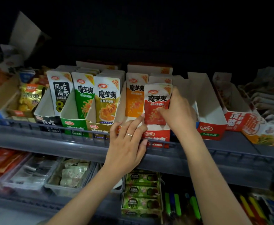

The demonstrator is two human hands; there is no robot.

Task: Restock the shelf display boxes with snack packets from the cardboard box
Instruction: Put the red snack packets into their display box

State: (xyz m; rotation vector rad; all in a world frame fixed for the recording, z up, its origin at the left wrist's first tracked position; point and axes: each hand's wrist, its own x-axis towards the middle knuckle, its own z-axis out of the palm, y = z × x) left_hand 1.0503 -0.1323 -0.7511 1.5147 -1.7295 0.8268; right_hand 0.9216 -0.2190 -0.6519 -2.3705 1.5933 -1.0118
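1. Fingers (pixel 176 95) of the right hand (pixel 180 114) are curling round the right edge of a red snack packet (pixel 155 104) while the thumb is pressing on its front, so this hand is gripping it.
2. The red snack packet is standing upright at the front of the red display box (pixel 157 138), with another packet showing behind it.
3. The left hand (pixel 126 143) is lying with its fingers fairly straight and slightly apart over the box's low front wall. Its index fingertip is touching the packet's lower left corner, and its thumb is pressing on the red front. It is wearing a ring (pixel 129 134).
4. An orange packet (pixel 134 98) is standing just beside the red one, on its left.
5. Further left, an olive packet (pixel 107 101), a green packet (pixel 84 98) and a black-and-white packet (pixel 60 93) are leaning in their own boxes.
6. A white-walled box (pixel 211 129) is sitting beyond the right wrist.
7. A grey shelf rail (pixel 35 125) is running along the front.
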